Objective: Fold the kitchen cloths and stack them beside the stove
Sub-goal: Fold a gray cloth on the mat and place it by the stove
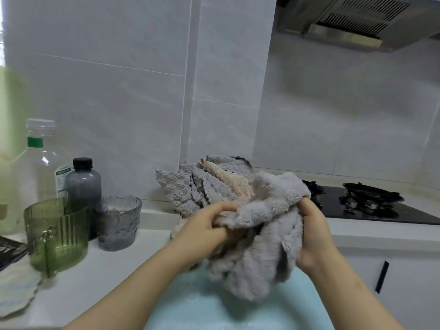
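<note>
One fluffy grey cloth [262,246], bunched over the near counter: left hand [209,225] pinches its fold, right hand [314,234] grips its side. Behind, an uncountable grey-and-peach cloth heap [202,184], left of the black two-burner stove [371,206].

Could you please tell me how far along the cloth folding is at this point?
No folded stack is visible yet. The left hand and right hand grip one bunched grey cloth. A crumpled heap of cloths beside the stove is left to fold.

grey cloth [257,248] in both hands [209,225] [314,234]
</note>
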`<state>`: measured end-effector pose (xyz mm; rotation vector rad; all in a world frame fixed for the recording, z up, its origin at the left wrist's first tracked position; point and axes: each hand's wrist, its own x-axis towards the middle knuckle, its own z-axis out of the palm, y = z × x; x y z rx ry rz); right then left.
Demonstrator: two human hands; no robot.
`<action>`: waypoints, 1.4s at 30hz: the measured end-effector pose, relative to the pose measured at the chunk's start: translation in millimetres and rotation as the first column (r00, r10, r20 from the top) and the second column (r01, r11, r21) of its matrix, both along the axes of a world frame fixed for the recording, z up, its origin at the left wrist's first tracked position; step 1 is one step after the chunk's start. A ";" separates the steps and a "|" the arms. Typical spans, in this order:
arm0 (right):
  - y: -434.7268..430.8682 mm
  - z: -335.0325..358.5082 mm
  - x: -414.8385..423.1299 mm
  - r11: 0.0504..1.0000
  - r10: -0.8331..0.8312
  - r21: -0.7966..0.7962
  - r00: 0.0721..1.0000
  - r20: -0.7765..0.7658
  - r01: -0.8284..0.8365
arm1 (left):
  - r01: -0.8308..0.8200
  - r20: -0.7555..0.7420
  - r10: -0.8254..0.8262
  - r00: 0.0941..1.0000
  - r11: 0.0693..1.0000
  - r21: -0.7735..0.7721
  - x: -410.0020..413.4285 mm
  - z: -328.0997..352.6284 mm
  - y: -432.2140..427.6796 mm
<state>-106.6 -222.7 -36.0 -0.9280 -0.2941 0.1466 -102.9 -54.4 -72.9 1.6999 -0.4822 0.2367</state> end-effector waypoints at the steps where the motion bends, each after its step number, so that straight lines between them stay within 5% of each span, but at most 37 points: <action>1: -2.1 2.8 0.1 1.000 0.020 0.017 1.000 -0.008 -0.020 | -0.031 -0.063 0.025 0.998 0.994 -0.105 -4.1 9.6 1.1; 4: -12.1 4.5 3.8 0.996 -0.045 -0.076 0.992 -0.119 0.036 | 0.048 -0.190 -0.122 0.974 0.935 -0.351 3.4 30.0 11.9; 6: -18.7 -8.5 15.1 0.939 -0.227 -0.297 0.962 -0.151 0.175 | -0.021 -0.268 -0.035 0.963 0.979 -0.203 17.8 24.8 18.7; 8: -22.3 -28.9 23.1 0.723 -0.369 -0.625 0.929 0.008 0.293 | -0.166 -0.283 0.186 0.941 0.982 0.093 34.8 -1.3 22.6; 11: -31.8 -59.7 31.4 0.326 -0.300 -0.914 0.943 0.142 0.241 | -0.252 -0.242 0.326 0.914 0.923 0.290 45.1 -41.6 29.4; 17: -31.3 -65.6 54.6 0.204 -0.311 -0.933 0.923 0.226 0.297 | -0.184 -0.088 0.226 0.970 0.924 0.336 47.4 -64.4 43.7; 22: -14.3 -95.3 71.1 -0.117 -0.150 -0.915 0.904 0.401 0.386 | -0.282 0.095 0.268 0.959 0.848 0.449 54.1 -68.9 44.5; 25: -15.3 -100.1 71.9 -0.042 -0.132 -0.881 0.871 0.473 0.472 | -0.313 0.085 0.307 0.948 0.843 0.438 57.9 -67.1 47.6; 29: -21.1 -98.9 72.0 0.061 -0.178 -0.818 0.813 0.555 0.572 | -0.191 -0.190 0.267 0.945 0.919 0.345 52.7 -59.8 46.8; 35: -15.1 -99.3 68.9 0.036 0.046 -0.848 0.847 0.530 0.529 | 0.139 -0.349 0.135 0.927 0.741 0.656 31.5 -28.8 53.7; 38: -13.0 -96.2 66.3 -0.072 0.152 -0.831 0.829 0.538 0.552 | 0.148 -0.291 0.163 0.943 0.576 0.804 23.2 -18.4 57.7; 42: -9.3 -89.6 64.2 -0.216 0.356 -0.747 0.763 0.539 0.629 | 0.142 -0.231 0.130 0.964 0.482 0.865 21.7 -6.8 56.3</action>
